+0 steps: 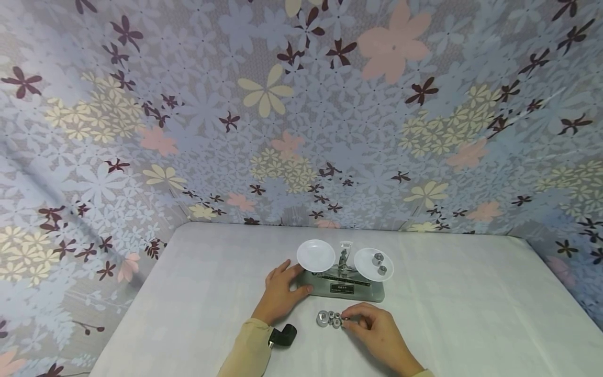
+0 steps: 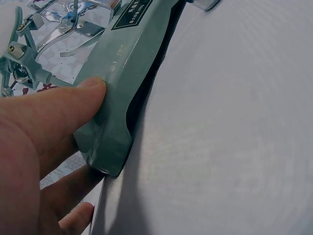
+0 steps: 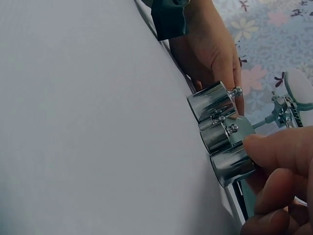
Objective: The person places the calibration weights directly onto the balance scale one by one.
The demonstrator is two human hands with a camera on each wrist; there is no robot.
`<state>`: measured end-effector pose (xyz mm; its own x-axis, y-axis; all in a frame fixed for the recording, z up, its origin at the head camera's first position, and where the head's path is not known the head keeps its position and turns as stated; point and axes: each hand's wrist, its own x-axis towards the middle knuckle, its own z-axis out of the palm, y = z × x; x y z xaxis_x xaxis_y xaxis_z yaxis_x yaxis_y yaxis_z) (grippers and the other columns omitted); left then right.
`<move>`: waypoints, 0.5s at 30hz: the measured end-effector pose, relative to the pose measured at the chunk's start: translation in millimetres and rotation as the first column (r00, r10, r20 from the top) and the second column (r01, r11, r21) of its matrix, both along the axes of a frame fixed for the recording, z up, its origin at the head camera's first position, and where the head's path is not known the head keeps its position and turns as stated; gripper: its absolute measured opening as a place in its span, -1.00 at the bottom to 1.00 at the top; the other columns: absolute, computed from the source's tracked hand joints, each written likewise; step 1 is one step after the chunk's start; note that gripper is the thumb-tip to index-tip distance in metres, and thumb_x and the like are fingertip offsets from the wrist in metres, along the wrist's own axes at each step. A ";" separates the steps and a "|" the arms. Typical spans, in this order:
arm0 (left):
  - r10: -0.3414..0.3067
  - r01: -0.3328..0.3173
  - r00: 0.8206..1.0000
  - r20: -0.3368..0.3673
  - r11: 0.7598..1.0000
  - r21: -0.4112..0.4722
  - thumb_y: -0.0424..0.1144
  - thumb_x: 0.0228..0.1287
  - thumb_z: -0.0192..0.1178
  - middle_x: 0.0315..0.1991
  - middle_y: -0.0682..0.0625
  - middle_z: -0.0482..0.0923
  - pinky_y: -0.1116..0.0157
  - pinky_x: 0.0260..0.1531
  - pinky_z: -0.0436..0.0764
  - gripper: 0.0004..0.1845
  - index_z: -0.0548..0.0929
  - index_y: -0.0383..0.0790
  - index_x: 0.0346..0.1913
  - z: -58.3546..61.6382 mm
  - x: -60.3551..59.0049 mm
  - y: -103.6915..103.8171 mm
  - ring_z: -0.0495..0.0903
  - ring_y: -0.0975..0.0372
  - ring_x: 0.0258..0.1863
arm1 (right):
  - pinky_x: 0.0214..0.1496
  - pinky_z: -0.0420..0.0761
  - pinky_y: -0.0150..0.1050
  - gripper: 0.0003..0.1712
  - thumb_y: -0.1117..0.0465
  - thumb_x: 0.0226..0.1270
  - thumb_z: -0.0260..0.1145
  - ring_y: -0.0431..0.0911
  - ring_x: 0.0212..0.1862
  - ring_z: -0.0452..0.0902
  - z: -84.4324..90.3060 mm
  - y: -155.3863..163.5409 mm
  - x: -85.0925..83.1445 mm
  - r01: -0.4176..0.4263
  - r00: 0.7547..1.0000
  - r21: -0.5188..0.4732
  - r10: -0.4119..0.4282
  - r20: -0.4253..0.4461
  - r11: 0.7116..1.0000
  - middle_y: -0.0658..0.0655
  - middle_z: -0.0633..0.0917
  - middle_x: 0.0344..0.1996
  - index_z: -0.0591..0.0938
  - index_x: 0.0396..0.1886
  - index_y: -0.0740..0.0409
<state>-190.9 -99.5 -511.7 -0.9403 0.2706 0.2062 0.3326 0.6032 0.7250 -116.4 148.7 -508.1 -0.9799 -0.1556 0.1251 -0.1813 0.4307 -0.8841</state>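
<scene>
A small balance scale (image 1: 343, 280) is steadied by the left hand (image 1: 281, 290), which is laid against the left end of its grey-green base. In the left wrist view the thumb (image 2: 73, 105) is seen pressed flat on the sloped top of that base (image 2: 124, 68) while the other fingers are tucked along its lower edge, so the hand is clasped about the corner of the base rather than merely rested on it. Such a hold would appear meant to keep the scale from sliding or rocking on the table (image 1: 471, 314).

Just in front of the scale, near the right hand (image 1: 377, 330), a short row of chromed weights (image 1: 330, 318) is stood upright on the table, touching one another. The end weight nearest the right hand (image 3: 234, 164) is pinched between fingertips (image 3: 274, 147), as the right wrist view shows; it has not been lifted clear of the surface, and its neighbours (image 3: 215, 117) are left untouched. The weights seem to have been grouped close to the hand so that each can be picked off in turn.

Beyond both hands, two white pans are carried by the scale. The left pan (image 1: 315, 255), just above the left hand, is bare, while two weights (image 1: 379, 263) are seated on the right pan (image 1: 372, 264), beyond the right hand. A black strap (image 1: 282, 336) is seen at the left wrist, beside a beige sleeve (image 1: 247, 351).
</scene>
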 end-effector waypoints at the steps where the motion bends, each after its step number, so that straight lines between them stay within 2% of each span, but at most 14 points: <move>1: 0.000 0.000 1.000 0.000 1.000 0.000 -0.06 0.27 0.35 0.28 -0.08 0.56 -0.25 0.42 -0.04 -0.42 0.57 -0.22 0.31 -0.1 -0.1 0.1 0.19 -0.14 0.48 | -0.61 0.30 -0.47 -0.87 0.28 0.15 0.53 -0.38 -0.63 0.23 -0.1 0.1 0.2 -0.001 1.000 -0.004 0.001 -0.009 1.000 -0.14 0.54 -0.57 0.78 -0.34 -0.04; 6: 0.000 0.000 1.000 0.002 1.000 0.002 -0.06 0.27 0.35 0.28 -0.08 0.57 -0.24 0.42 -0.04 -0.42 0.58 -0.23 0.30 -0.1 0.1 -0.3 0.19 -0.14 0.48 | -0.62 0.33 -0.45 -0.87 0.26 0.16 0.53 -0.37 -0.62 0.26 1.2 0.4 1.2 0.001 1.000 -0.024 -0.002 -0.024 1.000 -0.08 0.68 -0.42 0.79 -0.32 -0.05; 11: 0.002 -0.002 1.000 0.010 1.000 0.001 -0.06 0.27 0.35 0.28 -0.04 0.56 -0.22 0.44 -0.06 -0.43 0.58 -0.18 0.31 0.8 0.4 -0.5 0.17 -0.11 0.49 | -0.60 0.37 -0.43 -0.85 0.28 0.15 0.54 -0.34 -0.60 0.30 2.7 0.6 2.1 0.014 0.999 -0.061 -0.017 -0.048 0.998 -0.03 0.74 -0.30 0.80 -0.30 -0.03; 15: 0.001 -0.001 1.000 0.013 1.000 0.000 -0.06 0.28 0.34 0.29 -0.04 0.56 -0.22 0.44 -0.05 -0.43 0.57 -0.18 0.31 0.1 0.1 -1.0 0.17 -0.11 0.50 | -0.58 0.39 -0.43 -0.83 0.31 0.12 0.55 -0.33 -0.58 0.33 4.4 0.5 2.0 0.023 0.997 -0.087 -0.029 -0.069 0.996 -0.06 0.75 -0.28 0.80 -0.31 -0.02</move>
<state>-190.8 -100.5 -511.6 -0.9433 0.2695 0.1936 0.3222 0.6038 0.7291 -114.4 149.2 -503.7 -0.9718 -0.1156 0.2057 -0.2339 0.3587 -0.9037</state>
